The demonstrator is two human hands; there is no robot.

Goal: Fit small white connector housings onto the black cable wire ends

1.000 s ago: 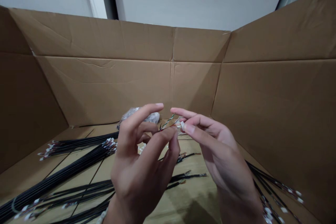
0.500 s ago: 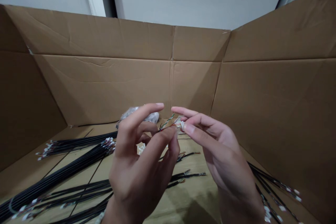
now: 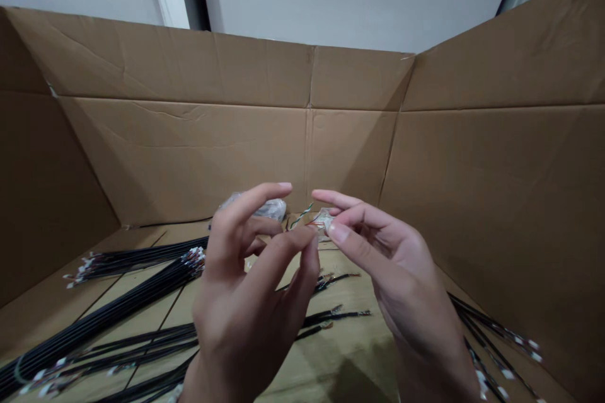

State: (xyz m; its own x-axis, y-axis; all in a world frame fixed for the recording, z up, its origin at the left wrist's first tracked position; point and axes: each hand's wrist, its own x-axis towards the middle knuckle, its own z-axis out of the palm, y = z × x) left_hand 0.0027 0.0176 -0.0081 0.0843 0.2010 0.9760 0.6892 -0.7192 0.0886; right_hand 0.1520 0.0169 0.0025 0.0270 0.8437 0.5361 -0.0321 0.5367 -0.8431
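Both hands are raised in the middle of a large cardboard box (image 3: 189,138). My left hand (image 3: 250,308) pinches the thin coloured wires (image 3: 302,219) at the end of a black cable, fingertips pressed together and the index finger stretched above. My right hand (image 3: 392,289) pinches a small white connector (image 3: 324,220) between thumb and fingers, right at the tips of those wires. The two hands almost touch at the fingertips. The cable's body is hidden behind my left hand.
Several black cables with white connectors (image 3: 118,289) lie on the box floor at the left. More cables (image 3: 491,346) lie at the lower right. A few loose cable ends (image 3: 335,315) rest under my hands. A clear plastic bag (image 3: 265,208) sits by the back wall.
Both hands have shifted very slightly; the connector and wire tips stay together between the fingertips. The camera view has dipped a little.
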